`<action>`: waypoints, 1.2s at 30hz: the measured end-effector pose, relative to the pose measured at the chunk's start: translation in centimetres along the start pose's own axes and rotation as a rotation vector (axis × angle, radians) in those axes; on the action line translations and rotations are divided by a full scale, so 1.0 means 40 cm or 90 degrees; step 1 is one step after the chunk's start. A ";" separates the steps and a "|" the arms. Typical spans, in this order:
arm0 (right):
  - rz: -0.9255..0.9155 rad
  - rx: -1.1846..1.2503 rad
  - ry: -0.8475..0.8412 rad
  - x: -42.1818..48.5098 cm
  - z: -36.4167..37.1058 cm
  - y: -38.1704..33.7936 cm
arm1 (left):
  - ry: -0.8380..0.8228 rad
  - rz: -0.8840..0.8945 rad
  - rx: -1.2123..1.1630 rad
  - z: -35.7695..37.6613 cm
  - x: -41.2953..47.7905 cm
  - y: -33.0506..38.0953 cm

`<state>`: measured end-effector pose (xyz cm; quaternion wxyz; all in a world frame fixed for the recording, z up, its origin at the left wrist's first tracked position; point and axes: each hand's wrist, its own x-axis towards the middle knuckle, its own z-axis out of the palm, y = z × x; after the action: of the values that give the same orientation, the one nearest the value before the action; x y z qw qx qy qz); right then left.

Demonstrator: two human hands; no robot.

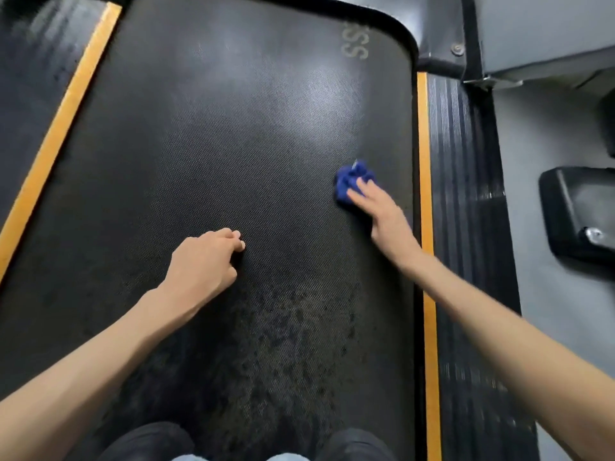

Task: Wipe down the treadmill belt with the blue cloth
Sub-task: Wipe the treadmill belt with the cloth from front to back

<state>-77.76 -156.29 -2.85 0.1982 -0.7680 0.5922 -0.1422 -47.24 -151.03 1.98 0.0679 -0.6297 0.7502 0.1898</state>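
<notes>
The black textured treadmill belt [233, 144] fills most of the view, with a patch of dark speckles near my knees. A crumpled blue cloth [349, 181] lies on the belt close to its right edge. My right hand [382, 214] presses flat on the cloth with straight fingers, covering its near part. My left hand [206, 261] rests on the middle of the belt with its fingers curled under, holding nothing.
Yellow strips [424, 161] and ribbed black side rails [462, 181] run along both sides of the belt. The grey motor cover [532, 31] sits at the far right. A black base part [579, 211] lies on the grey floor to the right. My knees [356, 444] are at the bottom edge.
</notes>
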 end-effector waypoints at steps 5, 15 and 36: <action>-0.154 -0.022 -0.116 -0.264 0.040 -0.056 | 0.004 -0.007 -0.031 -0.003 0.007 0.004; 0.119 0.017 0.075 -0.109 0.025 -0.031 | 0.015 0.008 -0.020 0.006 -0.007 0.001; -0.276 -0.018 -0.203 -0.393 0.076 -0.108 | 0.021 0.029 -0.055 0.023 -0.021 -0.011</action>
<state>-76.76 -139.73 -3.25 0.2432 -0.8922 0.3773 -0.0499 -46.77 -149.97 1.33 0.0243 -0.6179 0.7565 0.2129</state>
